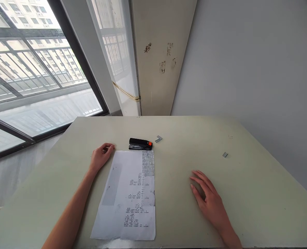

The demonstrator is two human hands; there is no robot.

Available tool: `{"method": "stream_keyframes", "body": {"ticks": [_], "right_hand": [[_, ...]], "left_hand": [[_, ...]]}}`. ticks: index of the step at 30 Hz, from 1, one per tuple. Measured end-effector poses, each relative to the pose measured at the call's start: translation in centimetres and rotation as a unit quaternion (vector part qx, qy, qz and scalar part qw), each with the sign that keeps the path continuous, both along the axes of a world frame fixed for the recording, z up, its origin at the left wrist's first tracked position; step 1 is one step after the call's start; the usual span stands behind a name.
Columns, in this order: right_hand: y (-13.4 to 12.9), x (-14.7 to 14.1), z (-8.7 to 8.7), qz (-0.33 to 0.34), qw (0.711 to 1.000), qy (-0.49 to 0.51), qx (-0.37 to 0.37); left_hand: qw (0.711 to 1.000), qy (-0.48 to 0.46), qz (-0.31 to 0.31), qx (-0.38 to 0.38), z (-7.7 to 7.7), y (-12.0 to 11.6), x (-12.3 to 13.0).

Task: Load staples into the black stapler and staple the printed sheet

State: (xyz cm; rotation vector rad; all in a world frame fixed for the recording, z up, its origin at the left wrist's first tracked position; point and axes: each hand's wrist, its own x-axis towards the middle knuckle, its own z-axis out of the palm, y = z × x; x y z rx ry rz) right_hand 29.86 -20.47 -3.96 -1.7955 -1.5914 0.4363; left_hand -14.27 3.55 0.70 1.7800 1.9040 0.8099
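Observation:
Printed paper sheets (132, 193) lie flat on the table in front of me, some edges not quite lined up. Just beyond their top edge rests a black stapler (140, 144) with an orange patch at its right end. My left hand (101, 155) lies on the table by the upper left corner of the paper, fingers loosely bent and holding nothing. To the right of the sheets, my right hand (207, 197) rests on the tabletop with its fingers stretched and apart, touching no object. Small grey staple strips (158, 139) sit right of the stapler.
Another grey staple strip (225, 155) lies farther right on the pale table (179, 224). A grey wall (246, 62) borders the right side. Behind the table stands a beige panel (161, 86), and a glass window (39, 69) is at the left.

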Motion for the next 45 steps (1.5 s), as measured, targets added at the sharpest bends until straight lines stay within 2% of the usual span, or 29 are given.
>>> {"method": "stream_keyframes", "body": {"ticks": [10,16,19,22,26,29,32,36,40,42,45], "right_hand": [[0.0,0.0,0.0,-0.002,1.0,0.006,-0.003],[0.1,0.2,0.0,-0.002,1.0,0.012,0.0],[0.2,0.3,-0.1,-0.003,1.0,0.007,0.004],[0.2,0.3,-0.1,0.0,1.0,0.002,0.018],[0.3,0.3,-0.1,0.002,1.0,0.004,0.026],[0.3,0.3,0.0,0.001,1.0,0.005,0.03],[0.4,0.3,0.0,0.006,0.999,0.004,0.038],[0.5,0.3,0.1,0.011,0.999,0.007,0.037],[0.6,0.2,0.2,0.007,0.999,0.024,0.031],[0.6,0.1,0.5,-0.004,0.998,0.054,0.026],[0.5,0.2,1.3,-0.04,0.99,0.137,-0.003]], "left_hand": [[1.0,0.002,-0.005,0.005,0.2,-0.1,0.2],[0.999,-0.015,-0.041,0.024,0.8,0.3,0.6],[0.994,-0.02,-0.091,0.053,1.8,0.5,2.2],[0.98,0.001,-0.186,0.077,2.8,1.0,4.6],[0.949,0.061,-0.306,0.049,3.7,2.3,7.2],[0.941,0.066,-0.331,0.018,3.9,3.3,8.2],[0.942,0.054,-0.331,0.02,4.2,3.5,8.8],[0.948,0.023,-0.314,0.051,5.5,1.7,10.3],[0.94,-0.043,-0.333,0.063,6.4,-2.3,13.7],[0.927,-0.054,-0.367,0.05,6.1,-4.7,15.7],[0.915,-0.052,-0.4,0.034,4.7,-7.8,18.6]]}}
